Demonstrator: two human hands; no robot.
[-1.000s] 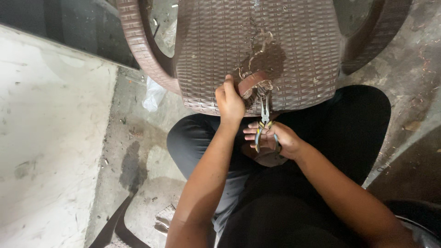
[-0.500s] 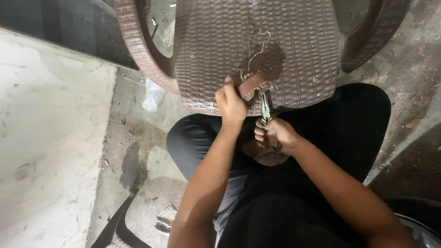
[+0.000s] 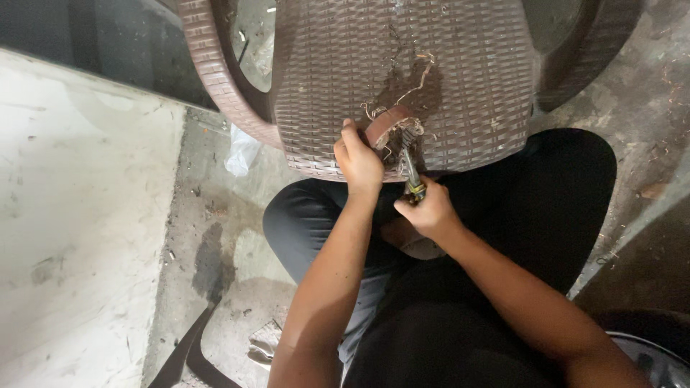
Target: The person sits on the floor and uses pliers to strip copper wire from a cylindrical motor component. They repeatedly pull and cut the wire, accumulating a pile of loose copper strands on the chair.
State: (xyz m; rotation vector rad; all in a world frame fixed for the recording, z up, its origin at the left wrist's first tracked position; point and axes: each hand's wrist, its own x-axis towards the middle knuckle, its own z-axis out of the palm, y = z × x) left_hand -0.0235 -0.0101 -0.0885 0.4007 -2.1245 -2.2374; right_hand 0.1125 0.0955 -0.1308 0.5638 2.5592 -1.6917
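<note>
- Both hands sit at the torn hole in the brown woven chair (image 3: 460,79).
- Left hand (image 3: 359,159) pinches a loose strip (image 3: 381,122).
- Right hand (image 3: 430,212), fist closed round the tool (image 3: 411,176), has risen, its tip now in the hole.

1. The chair (image 3: 460,79) is brown throughout, with a fine woven, basket-like pattern on its seat and arm.
2. The torn patch (image 3: 410,93) on the weave is darker brown, with pale frayed strands around it.
3. The tool (image 3: 412,176) has a grey metal shaft and a yellow-and-dark handle.
4. The trousers (image 3: 532,215) are black.
5. The floor (image 3: 215,237) is mottled grey with dark stains.
6. The slab (image 3: 79,215) is off-white with scuffs.
7. The bag (image 3: 241,149) is white.
</note>
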